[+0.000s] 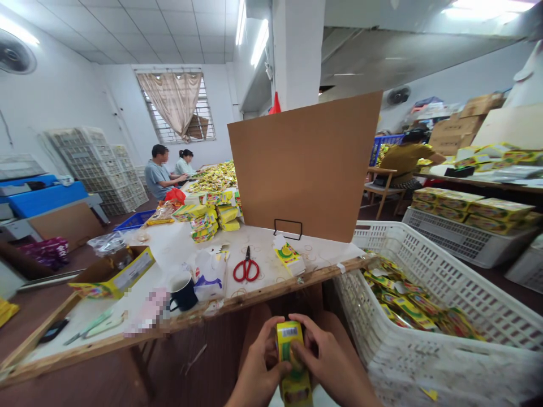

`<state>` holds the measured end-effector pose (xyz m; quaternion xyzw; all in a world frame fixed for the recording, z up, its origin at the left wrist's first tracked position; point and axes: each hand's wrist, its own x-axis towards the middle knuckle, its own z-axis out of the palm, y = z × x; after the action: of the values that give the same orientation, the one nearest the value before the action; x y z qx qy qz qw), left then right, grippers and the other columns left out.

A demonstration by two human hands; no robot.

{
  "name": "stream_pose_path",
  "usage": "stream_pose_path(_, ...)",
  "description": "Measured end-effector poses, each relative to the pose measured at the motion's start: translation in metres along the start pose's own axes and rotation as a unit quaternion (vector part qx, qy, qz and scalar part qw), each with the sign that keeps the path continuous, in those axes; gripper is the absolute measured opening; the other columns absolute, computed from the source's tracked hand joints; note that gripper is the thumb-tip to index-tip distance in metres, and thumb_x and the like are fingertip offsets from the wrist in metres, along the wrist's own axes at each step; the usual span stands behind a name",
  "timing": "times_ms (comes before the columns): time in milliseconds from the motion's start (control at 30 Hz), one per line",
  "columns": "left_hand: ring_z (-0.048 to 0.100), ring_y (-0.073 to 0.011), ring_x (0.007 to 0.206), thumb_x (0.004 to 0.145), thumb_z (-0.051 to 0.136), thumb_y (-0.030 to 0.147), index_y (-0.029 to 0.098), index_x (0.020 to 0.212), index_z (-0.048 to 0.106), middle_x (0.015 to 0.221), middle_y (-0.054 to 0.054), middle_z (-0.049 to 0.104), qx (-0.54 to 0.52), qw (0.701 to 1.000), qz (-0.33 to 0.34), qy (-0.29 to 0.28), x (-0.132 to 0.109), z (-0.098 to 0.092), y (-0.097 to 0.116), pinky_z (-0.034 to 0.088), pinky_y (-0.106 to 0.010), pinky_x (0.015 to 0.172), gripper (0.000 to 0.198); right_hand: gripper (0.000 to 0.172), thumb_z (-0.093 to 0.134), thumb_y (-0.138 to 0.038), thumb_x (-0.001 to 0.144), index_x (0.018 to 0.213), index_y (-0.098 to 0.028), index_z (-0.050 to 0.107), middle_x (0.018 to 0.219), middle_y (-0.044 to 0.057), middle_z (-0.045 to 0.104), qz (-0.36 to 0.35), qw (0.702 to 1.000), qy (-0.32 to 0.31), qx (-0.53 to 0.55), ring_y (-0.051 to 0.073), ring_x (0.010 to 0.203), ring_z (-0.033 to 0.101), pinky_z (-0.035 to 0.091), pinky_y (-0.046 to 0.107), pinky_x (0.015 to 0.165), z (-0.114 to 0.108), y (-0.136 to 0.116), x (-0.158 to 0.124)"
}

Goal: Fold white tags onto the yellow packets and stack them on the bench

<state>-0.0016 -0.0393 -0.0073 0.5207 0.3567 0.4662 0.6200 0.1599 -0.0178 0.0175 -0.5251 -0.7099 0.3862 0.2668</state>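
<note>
the left hand [263,355] and right hand [321,347] share one grip on a yellow box [289,332] — fingers at both sides — below the tabletop [165,244] edge, left of the white crate [445,357].

On the table [169,249] I see scissors [246,272] between the mug [184,293], left, and some cartons [289,258], right. A board [303,169] stands behind the cartons. A crate [441,350] with packets [409,311] in it sits right of the table. In front, a box [289,329] is between the left hand [263,355] and the right hand [320,346].
</note>
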Motion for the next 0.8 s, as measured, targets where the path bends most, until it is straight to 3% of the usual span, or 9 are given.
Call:
stream_pose_path(267, 0.066, -0.0222, 0.081, 0.068, 0.073, 0.022, 0.020, 0.123, 0.041, 0.094, -0.009, 0.067, -0.012, 1.000, -0.001, 0.008, 0.000, 0.001, -0.003, 0.047, -0.031, 0.071, 0.063, 0.044, 0.046, -0.029, 0.082, 0.124, -0.016, 0.053, 0.066, -0.001, 0.056, -0.018, 1.000, 0.016, 0.007, 0.016, 0.063, 0.054, 0.040, 0.024, 0.060, 0.003, 0.009, 0.000)
stream_pose_path(433, 0.066, -0.0238, 0.085, 0.069, 0.073, 0.027, 0.020, 0.123, 0.041, 0.095, -0.010, 0.068, 0.008, 1.000, -0.006, 0.003, 0.000, -0.005, 0.001, 0.048, -0.032, 0.072, 0.063, 0.044, 0.047, -0.028, 0.081, 0.122, -0.015, 0.054, 0.064, -0.002, 0.056, -0.012, 1.000, 0.008, 0.010, 0.015, 0.061, 0.054, 0.040, 0.023, 0.059, 0.004, 0.000, -0.002)
stream_pose_path(567, 0.065, -0.0243, 0.090, 0.077, 0.066, 0.034, 0.019, 0.121, 0.042, 0.098, -0.011, 0.067, 0.040, 0.998, 0.006, 0.043, 0.001, -0.016, 0.009, 0.049, -0.033, 0.075, 0.052, 0.051, 0.047, -0.030, 0.082, 0.131, -0.015, 0.046, 0.066, -0.002, 0.059, -0.028, 0.998, -0.013, 0.050, 0.015, 0.064, 0.056, 0.043, 0.022, 0.061, 0.009, -0.010, 0.000)
stream_pose_path(667, 0.066, -0.0237, 0.086, 0.078, 0.064, 0.038, 0.018, 0.120, 0.043, 0.095, -0.011, 0.068, 0.054, 0.997, 0.020, 0.059, 0.001, -0.021, 0.010, 0.049, -0.032, 0.073, 0.051, 0.048, 0.048, -0.031, 0.083, 0.128, -0.017, 0.051, 0.073, 0.000, 0.064, -0.047, 0.996, -0.011, 0.069, 0.016, 0.068, 0.058, 0.046, 0.023, 0.066, 0.009, -0.018, 0.003)
stream_pose_path(800, 0.066, -0.0218, 0.081, 0.080, 0.062, 0.038, 0.017, 0.113, 0.050, 0.092, -0.009, 0.069, 0.078, 0.996, 0.021, 0.045, 0.000, -0.015, 0.012, 0.049, -0.029, 0.069, 0.041, 0.035, 0.052, -0.034, 0.081, 0.110, -0.021, 0.065, 0.096, 0.005, 0.067, -0.039, 0.997, 0.019, 0.062, 0.020, 0.087, 0.061, 0.048, 0.027, 0.079, 0.000, -0.026, -0.001)
